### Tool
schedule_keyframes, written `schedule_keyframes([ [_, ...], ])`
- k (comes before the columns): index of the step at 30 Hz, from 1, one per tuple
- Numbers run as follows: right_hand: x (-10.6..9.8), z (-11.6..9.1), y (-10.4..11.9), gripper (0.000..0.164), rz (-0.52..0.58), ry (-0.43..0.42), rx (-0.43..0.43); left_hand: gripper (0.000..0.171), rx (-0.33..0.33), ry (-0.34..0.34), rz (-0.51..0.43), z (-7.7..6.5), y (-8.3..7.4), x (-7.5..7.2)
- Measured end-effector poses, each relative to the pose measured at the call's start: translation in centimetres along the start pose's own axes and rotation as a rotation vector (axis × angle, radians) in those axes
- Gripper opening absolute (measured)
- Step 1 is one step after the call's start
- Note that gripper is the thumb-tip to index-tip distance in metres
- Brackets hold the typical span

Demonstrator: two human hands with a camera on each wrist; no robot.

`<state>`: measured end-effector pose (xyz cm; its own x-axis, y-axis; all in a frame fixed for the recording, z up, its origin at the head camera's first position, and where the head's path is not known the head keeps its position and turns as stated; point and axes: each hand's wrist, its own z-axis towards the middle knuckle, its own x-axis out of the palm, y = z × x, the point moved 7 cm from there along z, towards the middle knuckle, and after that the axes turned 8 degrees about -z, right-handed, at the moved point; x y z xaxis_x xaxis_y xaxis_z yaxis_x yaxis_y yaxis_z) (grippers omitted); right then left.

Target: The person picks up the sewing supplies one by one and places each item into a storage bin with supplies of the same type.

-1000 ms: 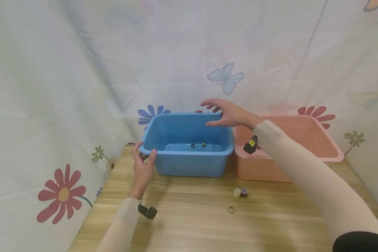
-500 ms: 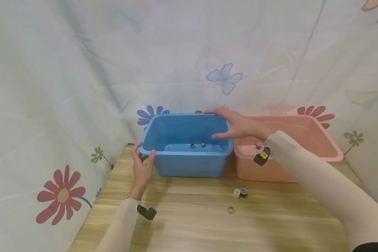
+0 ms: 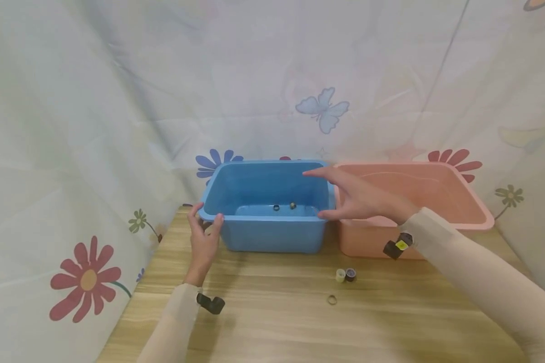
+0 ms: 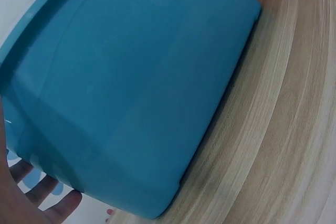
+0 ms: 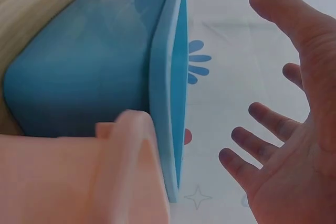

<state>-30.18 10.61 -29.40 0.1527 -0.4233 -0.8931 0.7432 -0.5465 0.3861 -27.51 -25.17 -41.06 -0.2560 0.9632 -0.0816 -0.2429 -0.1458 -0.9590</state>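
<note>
A blue plastic tub (image 3: 272, 236) stands on the wooden table. At its front left corner my left hand (image 3: 204, 247) holds it, thumb at the front rim. The left wrist view shows several fingers (image 4: 64, 206) along the tub's end wall. Over the tub's right end hovers my right hand (image 3: 361, 199), fingers spread and nothing in it. From the right wrist camera, that palm (image 5: 294, 182) appears above the rims of both tubs. Inside the blue tub lie two small rings, one dark (image 3: 276, 207) and one with a pale part (image 3: 292, 205).
Close against the blue tub's right side is a pink tub (image 3: 372, 243), its inside partly hidden by my right arm. In front lie a small cream spool-like piece (image 3: 340, 275), a dark one (image 3: 350, 275) and a thin ring (image 3: 332, 300). A flowered curtain (image 3: 254, 75) hangs behind.
My right hand has moved right and lower, toward the blue tub's right rim. A small purple piece seen in the pink tub half a second ago is now hidden. The left hand stays put.
</note>
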Motion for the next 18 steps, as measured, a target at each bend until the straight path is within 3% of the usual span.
schedule_keyframes([
  [13, 1.0, -4.3, 1.0, 0.088, 0.094, 0.006, 0.012, 0.071, 0.000, -0.010, -0.006, -0.1, -0.1, 0.1],
  [18, 1.3, -5.5, 1.6, 0.088, 0.101, -0.046, -0.021, 0.070, 0.000, -0.019, -0.007, -0.1, -0.1, 0.1],
])
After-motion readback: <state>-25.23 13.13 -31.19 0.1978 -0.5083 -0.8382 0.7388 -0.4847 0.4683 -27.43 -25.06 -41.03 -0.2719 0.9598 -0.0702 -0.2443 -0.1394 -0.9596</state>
